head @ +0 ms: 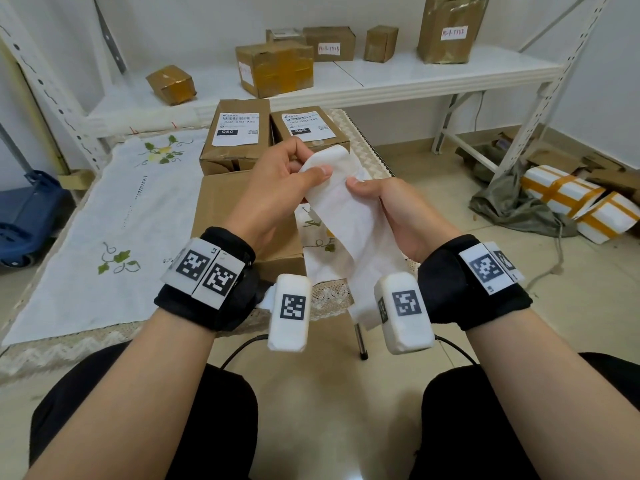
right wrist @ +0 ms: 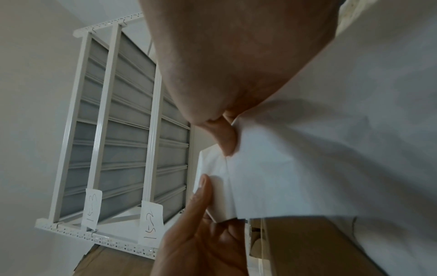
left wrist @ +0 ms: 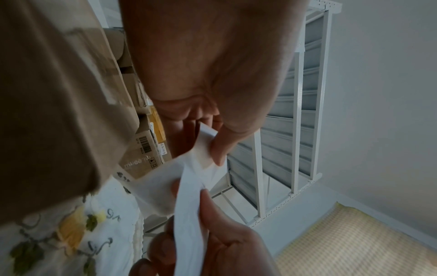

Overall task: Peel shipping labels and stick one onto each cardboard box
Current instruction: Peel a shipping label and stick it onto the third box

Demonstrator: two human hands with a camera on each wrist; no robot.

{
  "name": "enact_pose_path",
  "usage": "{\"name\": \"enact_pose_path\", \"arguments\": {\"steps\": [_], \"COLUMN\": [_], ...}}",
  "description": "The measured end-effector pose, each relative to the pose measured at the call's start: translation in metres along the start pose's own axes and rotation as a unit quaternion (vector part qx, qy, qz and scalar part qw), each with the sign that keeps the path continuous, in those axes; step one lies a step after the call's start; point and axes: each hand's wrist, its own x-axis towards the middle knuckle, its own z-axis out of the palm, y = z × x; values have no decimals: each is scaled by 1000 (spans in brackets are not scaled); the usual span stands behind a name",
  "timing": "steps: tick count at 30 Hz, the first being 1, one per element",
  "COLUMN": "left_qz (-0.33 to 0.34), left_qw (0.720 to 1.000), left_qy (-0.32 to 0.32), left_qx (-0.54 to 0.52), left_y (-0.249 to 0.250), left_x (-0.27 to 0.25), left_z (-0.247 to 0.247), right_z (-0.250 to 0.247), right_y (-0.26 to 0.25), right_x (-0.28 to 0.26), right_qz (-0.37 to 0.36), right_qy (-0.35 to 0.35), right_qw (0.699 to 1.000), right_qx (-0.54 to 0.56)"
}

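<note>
Both of my hands hold a long white label strip (head: 349, 220) up above the table. My left hand (head: 311, 168) pinches its curled upper end between thumb and fingers. Just below, my right hand (head: 360, 188) pinches the strip with the thumb on top. The left wrist view shows the strip (left wrist: 189, 196) folding between my left thumb and the right hand's fingers (left wrist: 212, 233). Under my left hand sits a plain brown box (head: 221, 202) with no label visible. Behind it stand two boxes with white labels on top, one on the left (head: 239, 136) and one on the right (head: 308, 128).
An embroidered white cloth (head: 104, 209) covers the low table. Several taped boxes sit on the white shelf (head: 433, 77) behind. A blue cart (head: 24, 220) is at the left. White foam boxes (head: 571, 202) and a grey-green sheet lie on the floor at the right.
</note>
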Motion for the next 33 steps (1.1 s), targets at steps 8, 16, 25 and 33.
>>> {"name": "enact_pose_path", "arguments": {"steps": [8,16,25,33], "left_qz": [-5,13,39,31], "left_qw": [1000,999,998,999], "left_qy": [2,22,7,-3], "left_qx": [7,46,41,21], "left_y": [0,-1,2,-2], "left_x": [0,0,-3,-1], "left_z": [1,-1,1,1], "right_z": [-2,3,5,8], "right_y": [3,5,7,9], "right_x": [2,-5,-6,-8], "right_qz": [12,-6,-136,-176], "right_qy": [7,24,74,36], "right_qw": [1000,993,984,984], "right_qx": [-4,-117,-90,8]}}
